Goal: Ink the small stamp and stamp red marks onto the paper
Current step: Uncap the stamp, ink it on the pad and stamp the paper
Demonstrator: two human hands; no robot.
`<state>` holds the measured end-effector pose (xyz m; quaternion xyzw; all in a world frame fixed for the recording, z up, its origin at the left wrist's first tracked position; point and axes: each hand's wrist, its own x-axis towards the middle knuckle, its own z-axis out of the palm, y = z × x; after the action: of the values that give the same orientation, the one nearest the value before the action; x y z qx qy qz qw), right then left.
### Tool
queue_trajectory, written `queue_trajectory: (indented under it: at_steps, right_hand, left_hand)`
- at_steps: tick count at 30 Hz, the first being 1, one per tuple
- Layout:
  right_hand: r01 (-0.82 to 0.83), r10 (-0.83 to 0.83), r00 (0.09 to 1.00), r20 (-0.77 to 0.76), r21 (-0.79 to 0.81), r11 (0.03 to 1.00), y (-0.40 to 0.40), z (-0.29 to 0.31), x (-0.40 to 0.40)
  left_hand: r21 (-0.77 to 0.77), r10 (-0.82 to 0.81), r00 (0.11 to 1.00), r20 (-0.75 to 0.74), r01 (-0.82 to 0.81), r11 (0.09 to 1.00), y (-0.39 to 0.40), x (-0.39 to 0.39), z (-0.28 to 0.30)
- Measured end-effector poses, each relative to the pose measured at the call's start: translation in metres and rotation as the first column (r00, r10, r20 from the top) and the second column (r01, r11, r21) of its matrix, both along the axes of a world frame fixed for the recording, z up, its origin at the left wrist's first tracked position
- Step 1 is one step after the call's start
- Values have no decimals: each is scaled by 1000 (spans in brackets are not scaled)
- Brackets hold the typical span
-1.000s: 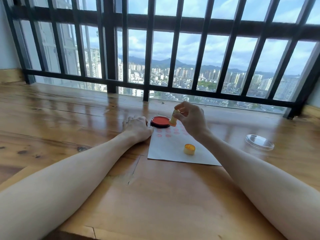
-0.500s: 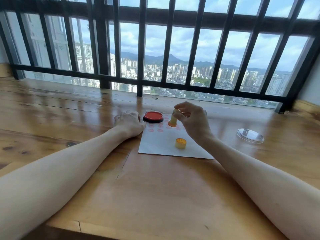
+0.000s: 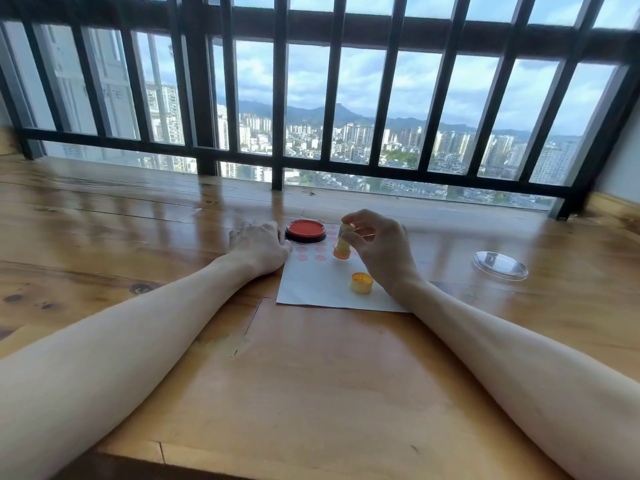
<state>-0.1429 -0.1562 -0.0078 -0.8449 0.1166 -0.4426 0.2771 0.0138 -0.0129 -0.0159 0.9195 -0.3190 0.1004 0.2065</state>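
A white sheet of paper (image 3: 322,289) lies on the wooden table and carries several round red marks near its far edge. At its far left corner sits a round black ink pad (image 3: 305,230) with a red face, uncovered. My right hand (image 3: 381,251) pinches a small yellow stamp (image 3: 343,242) upright, its orange base on or just above the paper beside the marks. My left hand (image 3: 258,247) rests as a loose fist on the paper's left edge, touching the pad's side.
A small orange cap (image 3: 361,283) stands on the paper near my right wrist. A clear round lid (image 3: 500,265) lies on the table to the right. Black window bars (image 3: 277,161) rise at the table's far edge.
My right hand has carried the stamp from the ink pad's edge rightward and down onto the paper. The left hand has stayed put.
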Motion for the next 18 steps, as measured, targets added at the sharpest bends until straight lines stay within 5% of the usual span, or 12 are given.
queue_trajectory:
  at_steps: [18]
  right_hand:
    - [-54,55,998,-37,29,998,-1,-1,1]
  left_hand:
    - [8,9,1000,-7,-9,1000,0,0,0]
